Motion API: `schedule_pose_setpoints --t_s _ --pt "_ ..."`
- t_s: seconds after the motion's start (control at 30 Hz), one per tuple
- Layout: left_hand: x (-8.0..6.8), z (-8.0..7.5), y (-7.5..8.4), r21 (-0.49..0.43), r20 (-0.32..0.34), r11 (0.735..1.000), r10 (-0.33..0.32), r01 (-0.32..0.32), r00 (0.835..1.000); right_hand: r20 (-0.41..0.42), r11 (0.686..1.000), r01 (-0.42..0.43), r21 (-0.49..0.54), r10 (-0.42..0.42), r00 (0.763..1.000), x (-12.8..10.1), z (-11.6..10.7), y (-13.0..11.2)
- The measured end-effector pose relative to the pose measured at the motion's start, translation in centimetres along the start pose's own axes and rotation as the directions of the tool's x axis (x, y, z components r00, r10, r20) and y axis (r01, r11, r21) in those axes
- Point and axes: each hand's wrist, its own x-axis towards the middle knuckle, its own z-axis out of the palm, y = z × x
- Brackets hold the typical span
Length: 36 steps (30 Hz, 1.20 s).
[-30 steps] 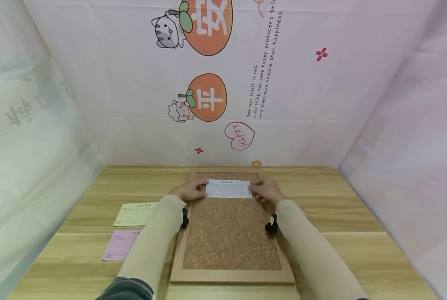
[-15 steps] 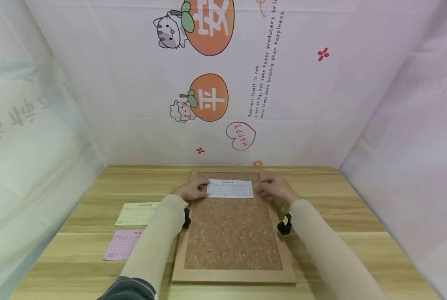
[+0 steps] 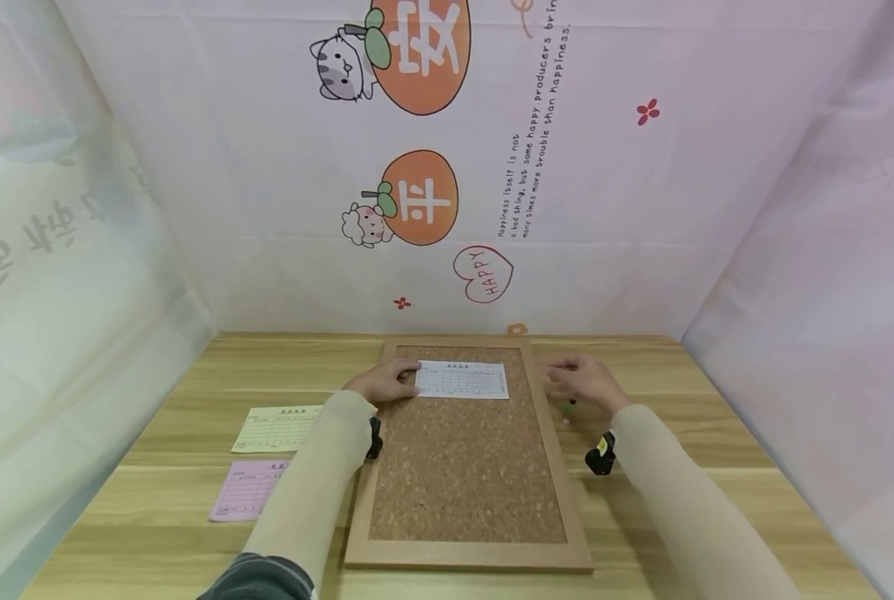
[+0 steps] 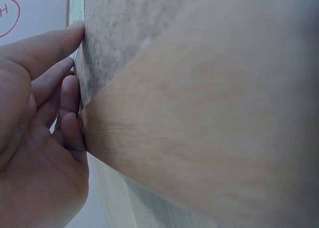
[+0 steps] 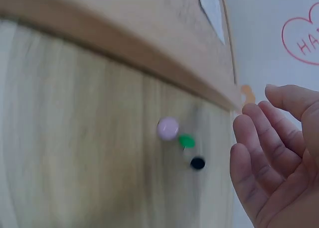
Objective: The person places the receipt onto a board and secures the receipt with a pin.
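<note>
Head view: left hand [image 3: 377,382] presses white slip's [image 3: 461,380] left edge on corkboard [image 3: 461,467].

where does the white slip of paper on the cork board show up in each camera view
Head: the white slip lies at the far end of the cork board, the left hand at its left edge.
Left wrist: no white slip can be made out; only cork surface and fingers.
Right wrist: a white corner at the top edge, on the board.
Shared landmark: the board's wooden frame.
</note>
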Motion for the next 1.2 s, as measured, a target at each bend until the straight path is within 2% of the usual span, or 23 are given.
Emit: schedule_pose_setpoints --t_s 0.3,0.47,0.8,1.2 --pt "-0.1 0.1 0.1 -0.017 -0.014 0.999 -0.036 0.036 0.999 -0.023 0.995 -0.011 -0.102 0.009 1.000 -1.4 -1.2 1.6" --pt "0.1 0.2 0.0 -0.022 -0.006 0.999 -0.038 0.037 0.999 -0.020 0.996 -0.039 -0.076 0.037 0.999 -1.9 -1.8 2.6" --pt "0.4 0.0 -0.4 0.005 -0.009 1.000 -0.028 0.028 1.000 0.002 0.994 -0.060 -0.096 0.060 0.998 -1.7 -2.1 4.4" --pt "0.1 0.0 0.1 -0.021 -0.008 1.000 -0.011 0.011 1.000 0.016 0.983 -0.018 -0.185 0.021 1.000 -2.1 -1.8 4.6"
